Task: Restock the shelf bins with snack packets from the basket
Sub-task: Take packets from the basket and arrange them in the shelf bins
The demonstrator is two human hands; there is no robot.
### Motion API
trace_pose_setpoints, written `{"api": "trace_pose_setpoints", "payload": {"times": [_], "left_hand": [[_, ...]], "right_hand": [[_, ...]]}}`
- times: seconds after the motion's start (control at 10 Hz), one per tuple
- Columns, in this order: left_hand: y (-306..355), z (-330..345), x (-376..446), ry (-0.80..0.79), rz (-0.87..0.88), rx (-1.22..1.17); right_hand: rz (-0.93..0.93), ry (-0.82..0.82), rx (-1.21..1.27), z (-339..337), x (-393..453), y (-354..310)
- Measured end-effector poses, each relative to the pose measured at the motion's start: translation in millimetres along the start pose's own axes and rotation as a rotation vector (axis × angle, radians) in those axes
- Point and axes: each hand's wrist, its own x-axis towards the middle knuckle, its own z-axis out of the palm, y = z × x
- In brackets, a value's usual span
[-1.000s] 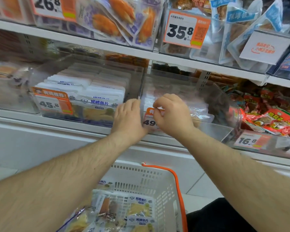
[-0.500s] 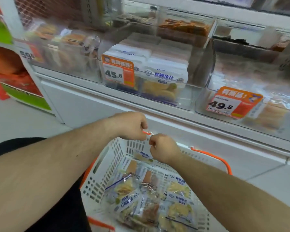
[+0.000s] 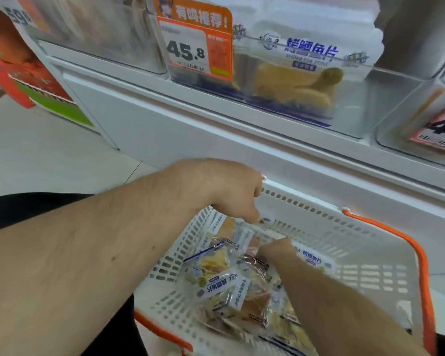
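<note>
Hands (image 3: 276, 249) among crinkly clear packets (image 3: 224, 286) in slotted white plastic basket (image 3: 365, 273).

Both forearms are bare to the frame edge, sleeveless and lightly haired. The left hand (image 3: 224, 191) and right hand (image 3: 275, 249) carry no gloves. Dark clothing (image 3: 36, 209) covers the lap.

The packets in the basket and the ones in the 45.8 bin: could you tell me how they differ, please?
The basket packets lie loose and jumbled at mixed angles in the white basket; the bin packets stand stacked in rows behind clear plastic. The right hand reaches among the basket packets, while nothing touches the bin packets. Both show the same blue lettering and yellowish contents.
</note>
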Motion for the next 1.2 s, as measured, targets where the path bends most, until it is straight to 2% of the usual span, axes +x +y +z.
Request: {"api": "trace_pose_setpoints", "payload": {"times": [0.1,0.3,0.4,0.5,0.6,0.7,0.8,1.0,1.1,1.2], "left_hand": [[1,0,2,-0.02,-0.013,0.034],[2,-1,3,-0.046,-0.037,0.081],[4,0,-1,-0.055,-0.051,0.11],[11,-7,-6,-0.045,-0.06,0.051],[9,-8,-7,-0.014,-0.024,0.002],[7,-7,-10,0.006,-0.005,0.005],[6,-6,-14,0.037,-0.013,-0.011],[1,7,-23,0.056,-0.032,-0.085],[-2,14,-27,0.073,-0.056,-0.166],[1,19,-29,0.157,-0.028,-0.416]], "right_hand": [[0.074,0.076,0.143,11,11,-1],[0.159,-0.026,0.352,16,35,6],[0.13,-0.02,0.414,15,28,4],[-0.006,-0.071,0.475,18,57,15],[-0.088,-0.126,0.456,-15,-2,5],[-0.167,-0.088,0.493,-39,-27,6],[-0.26,-0.137,0.504,-69,-54,10],[-0.436,-0.359,0.686,-129,-105,12],[-0.527,-0.466,0.886,-155,-129,8],[-0.667,-0.583,1.011,-180,-161,9]]}}
